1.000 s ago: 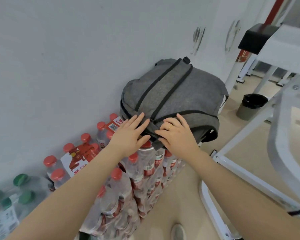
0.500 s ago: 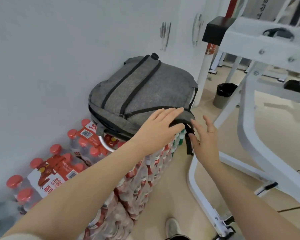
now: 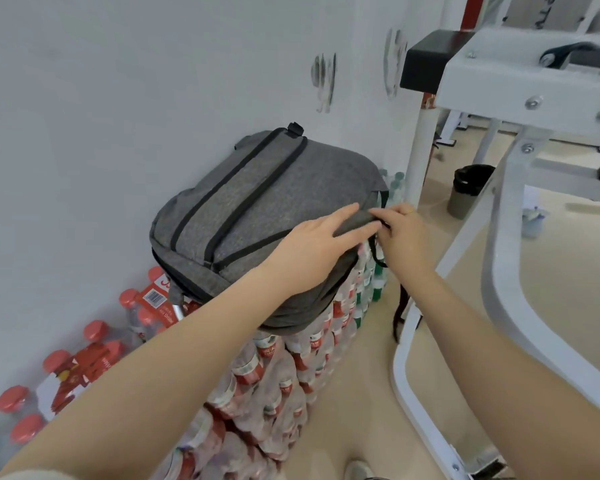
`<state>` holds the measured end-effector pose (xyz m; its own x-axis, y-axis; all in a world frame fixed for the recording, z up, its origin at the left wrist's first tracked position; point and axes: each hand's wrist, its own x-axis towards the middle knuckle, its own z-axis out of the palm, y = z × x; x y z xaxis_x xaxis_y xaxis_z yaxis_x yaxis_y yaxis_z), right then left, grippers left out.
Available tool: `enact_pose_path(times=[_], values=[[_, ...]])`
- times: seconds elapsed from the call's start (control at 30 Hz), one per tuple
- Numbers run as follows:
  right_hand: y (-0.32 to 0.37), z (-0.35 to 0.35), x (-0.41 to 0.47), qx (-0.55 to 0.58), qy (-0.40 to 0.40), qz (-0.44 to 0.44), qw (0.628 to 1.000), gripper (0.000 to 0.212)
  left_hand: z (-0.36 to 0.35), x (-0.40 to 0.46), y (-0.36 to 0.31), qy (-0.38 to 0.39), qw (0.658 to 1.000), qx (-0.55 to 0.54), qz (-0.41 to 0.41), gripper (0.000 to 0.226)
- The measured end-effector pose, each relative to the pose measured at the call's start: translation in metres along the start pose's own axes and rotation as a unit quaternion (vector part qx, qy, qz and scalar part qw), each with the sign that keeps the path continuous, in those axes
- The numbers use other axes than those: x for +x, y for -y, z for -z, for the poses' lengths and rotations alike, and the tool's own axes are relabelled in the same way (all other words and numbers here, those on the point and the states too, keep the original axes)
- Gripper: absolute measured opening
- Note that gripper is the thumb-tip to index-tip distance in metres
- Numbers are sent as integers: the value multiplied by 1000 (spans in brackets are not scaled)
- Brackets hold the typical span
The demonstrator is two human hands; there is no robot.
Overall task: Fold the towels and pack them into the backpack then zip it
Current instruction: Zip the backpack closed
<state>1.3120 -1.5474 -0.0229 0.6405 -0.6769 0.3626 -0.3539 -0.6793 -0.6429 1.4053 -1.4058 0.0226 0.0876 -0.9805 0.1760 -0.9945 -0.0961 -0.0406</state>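
A grey backpack (image 3: 278, 199) with black zip lines lies flat on top of a stack of bottled water packs, against the white wall. My left hand (image 3: 312, 251) presses flat on its near right corner, fingers straight. My right hand (image 3: 400, 230) is at the same corner's edge, fingers curled and pinching the backpack's side where a black strap (image 3: 400, 306) hangs down. No towel shows.
Shrink-wrapped packs of red-capped bottles (image 3: 278, 386) stack under and left of the backpack. A white metal gym frame (image 3: 499, 216) stands close on the right. A dark bin (image 3: 468, 188) sits on the beige floor behind. My shoe (image 3: 359, 471) shows at the bottom.
Both hands moved from the backpack's near middle edge to its right corner. My right hand went from open beside the corner to pinching its edge. The view shifted right.
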Motion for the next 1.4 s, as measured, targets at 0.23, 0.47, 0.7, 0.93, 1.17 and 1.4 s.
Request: enact_pose_path(times=[0.23, 0.47, 0.7, 0.93, 1.17, 1.4], values=[[-7, -5, 26, 115, 104, 14, 988, 35, -9, 19, 6, 195, 974, 99, 51, 54], [-30, -28, -35, 78, 189, -35, 978, 19, -11, 19, 9, 214, 969, 100, 76, 56], [-19, -29, -40, -29, 173, 3, 985, 17, -15, 13, 15, 186, 978, 69, 72, 53], [-8, -17, -65, -126, 98, 93, 983, 20, -20, 4, 18, 169, 983, 61, 46, 50], [17, -21, -104, -141, 77, 136, 978, 24, 10, -53, 16, 63, 998, -2, -6, 41], [66, -34, -136, -153, 34, 121, 980, 22, -12, -145, 32, -44, 997, 15, 66, 48]])
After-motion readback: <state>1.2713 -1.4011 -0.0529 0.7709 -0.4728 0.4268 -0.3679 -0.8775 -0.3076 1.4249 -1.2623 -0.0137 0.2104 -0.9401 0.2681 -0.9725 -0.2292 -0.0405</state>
